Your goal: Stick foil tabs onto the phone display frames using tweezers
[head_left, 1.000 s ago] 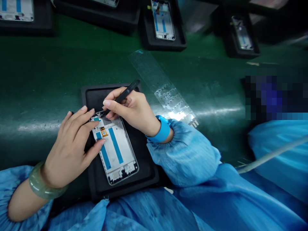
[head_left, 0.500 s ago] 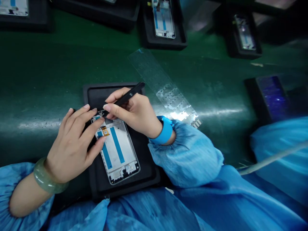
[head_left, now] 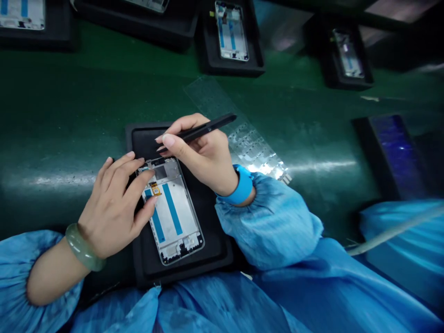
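A silver phone frame [head_left: 189, 217] with two blue adhesive strips [head_left: 172, 209] and an orange flex cable [head_left: 156, 190] lies tilted in a black tray [head_left: 218, 256]. My left hand [head_left: 114, 203] rests over its upper left side, fingers stretched and apart, with thumb and index fingertip touching the frame near the cable. In my right hand [head_left: 199, 155] is a pair of black tweezers [head_left: 211, 126], held like a pen. Their tip is partly hidden by the fingers, just above the frame's top edge.
A clear plastic strip [head_left: 243, 138] lies on the green table [head_left: 69, 106] beyond my right hand. More black trays with phone frames [head_left: 232, 37] [head_left: 350, 55] line the far side. At right stands a dark block with a bluish-purple surface [head_left: 395, 148], near a blue sleeve [head_left: 405, 231].
My right hand has drawn the tweezers up and right, off the frame's top left corner, and their rear end has swung right. My left hand stays on the frame; the whole view shifts slightly.
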Demonstrator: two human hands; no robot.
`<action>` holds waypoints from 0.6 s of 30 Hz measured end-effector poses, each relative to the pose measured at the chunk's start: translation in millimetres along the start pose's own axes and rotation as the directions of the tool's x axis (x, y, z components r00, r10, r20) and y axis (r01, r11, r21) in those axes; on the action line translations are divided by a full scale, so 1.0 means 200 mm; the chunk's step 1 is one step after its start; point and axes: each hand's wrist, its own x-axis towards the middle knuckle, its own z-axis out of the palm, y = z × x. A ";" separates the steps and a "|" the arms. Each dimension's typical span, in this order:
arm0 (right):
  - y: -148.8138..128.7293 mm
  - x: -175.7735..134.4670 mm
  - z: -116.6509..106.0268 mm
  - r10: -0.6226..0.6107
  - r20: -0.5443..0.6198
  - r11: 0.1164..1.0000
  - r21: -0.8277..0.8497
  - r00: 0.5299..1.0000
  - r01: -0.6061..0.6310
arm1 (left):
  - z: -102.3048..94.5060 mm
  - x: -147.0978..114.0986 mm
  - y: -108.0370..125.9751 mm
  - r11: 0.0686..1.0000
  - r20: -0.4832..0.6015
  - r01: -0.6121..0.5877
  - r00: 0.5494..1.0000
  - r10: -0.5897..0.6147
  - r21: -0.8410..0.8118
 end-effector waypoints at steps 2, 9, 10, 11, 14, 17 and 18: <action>0.01 0.01 0.01 -0.007 0.038 1.000 0.014 0.999 0.006 | 0.00 0.00 0.00 1.000 -0.004 0.003 1.000 -0.003 -0.003; 0.04 0.01 0.02 -0.045 0.096 0.999 0.007 0.994 0.045 | 0.01 -0.01 0.00 1.000 0.003 0.013 1.000 -0.013 -0.006; 0.04 0.00 0.01 -0.045 0.107 0.999 -0.009 0.993 0.046 | 0.01 -0.01 0.01 1.000 0.005 0.017 1.000 -0.017 -0.012; 0.03 0.00 0.01 -0.044 0.118 0.999 -0.026 0.992 0.047 | 0.01 -0.01 0.01 1.000 0.007 0.021 1.000 -0.021 -0.018; 0.03 0.00 0.01 -0.065 0.136 0.994 -0.073 0.989 0.075 | 0.01 -0.01 0.01 0.999 0.013 0.035 0.999 -0.035 -0.037; 0.03 -0.01 0.01 -0.100 0.138 0.987 -0.116 0.985 0.116 | 0.01 -0.01 0.02 0.997 0.019 0.051 0.999 -0.050 -0.053; 0.03 -0.01 0.01 -0.107 0.139 0.984 -0.129 0.984 0.125 | 0.01 -0.01 0.02 0.997 0.021 0.054 0.998 -0.053 -0.057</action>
